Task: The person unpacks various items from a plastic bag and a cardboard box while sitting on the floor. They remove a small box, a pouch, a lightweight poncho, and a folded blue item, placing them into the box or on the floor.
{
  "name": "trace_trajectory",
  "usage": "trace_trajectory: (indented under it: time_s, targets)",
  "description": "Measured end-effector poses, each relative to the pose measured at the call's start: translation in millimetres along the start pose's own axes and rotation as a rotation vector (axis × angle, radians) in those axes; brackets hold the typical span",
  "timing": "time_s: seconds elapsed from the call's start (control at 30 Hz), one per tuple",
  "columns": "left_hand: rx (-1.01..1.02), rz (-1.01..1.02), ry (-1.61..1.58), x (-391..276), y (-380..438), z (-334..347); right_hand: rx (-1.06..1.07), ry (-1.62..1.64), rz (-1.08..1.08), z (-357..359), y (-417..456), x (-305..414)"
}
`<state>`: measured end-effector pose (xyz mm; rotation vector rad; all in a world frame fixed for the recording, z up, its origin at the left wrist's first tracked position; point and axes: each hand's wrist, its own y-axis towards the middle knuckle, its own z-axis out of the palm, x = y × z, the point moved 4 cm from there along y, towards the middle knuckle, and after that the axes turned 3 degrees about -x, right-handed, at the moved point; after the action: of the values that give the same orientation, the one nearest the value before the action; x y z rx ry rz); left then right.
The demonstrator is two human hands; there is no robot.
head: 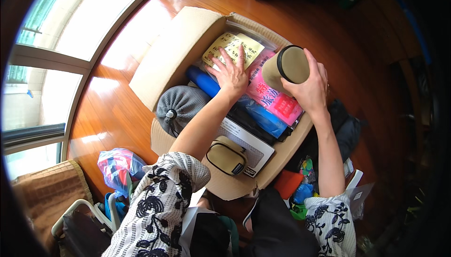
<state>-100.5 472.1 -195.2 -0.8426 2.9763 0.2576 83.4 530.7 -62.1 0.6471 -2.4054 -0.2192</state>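
An open cardboard box (pixel 172 42) full of goods lies before me. My right hand (pixel 312 86) grips a khaki zipped case (pixel 276 68) with black piping, held over the box's right side. Fingers spread, my left hand (pixel 230 70) rests on a yellow handwritten sheet (pixel 252 47) in a clear bag. Beside it lie a pink printed plastic package (pixel 262 91), a blue cylinder (pixel 202 81) and a blue plastic-wrapped item (pixel 269 116). A grey mesh drawstring bag (pixel 181 104) sits at the left, and a smaller khaki case (pixel 226 155) lies by a white-edged flat box (pixel 262 151).
Left of the box, a plastic bag with red and blue contents (pixel 121 167) lies on the wooden floor (pixel 116 112) near a white-framed folding seat (pixel 79 206). Dark cloth (pixel 343 130) and small colourful items (pixel 303 190) lie at the right. Glazed doors (pixel 53 56) stand at upper left.
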Motion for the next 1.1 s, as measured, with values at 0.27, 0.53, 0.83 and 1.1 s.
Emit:
trace_trajectory:
  time_s: [0.27, 0.53, 0.83, 1.1]
  targets:
    - [0.016, 0.034, -0.04, 2, -1, -6, 0.191, 0.622, 0.48, 25, 0, -50]
    - [-0.015, 0.055, -0.049, 3, -1, -7, 0.314, 1.494, 1.002, 68, -20, -49]
    - [0.053, 0.085, -0.141, 9, 14, -30, 0.158, 1.541, 0.878, 72, -11, -44]
    - [-0.214, 0.138, -0.39, 56, 51, -74, 0.119, 1.546, 0.949, 60, -52, -69]
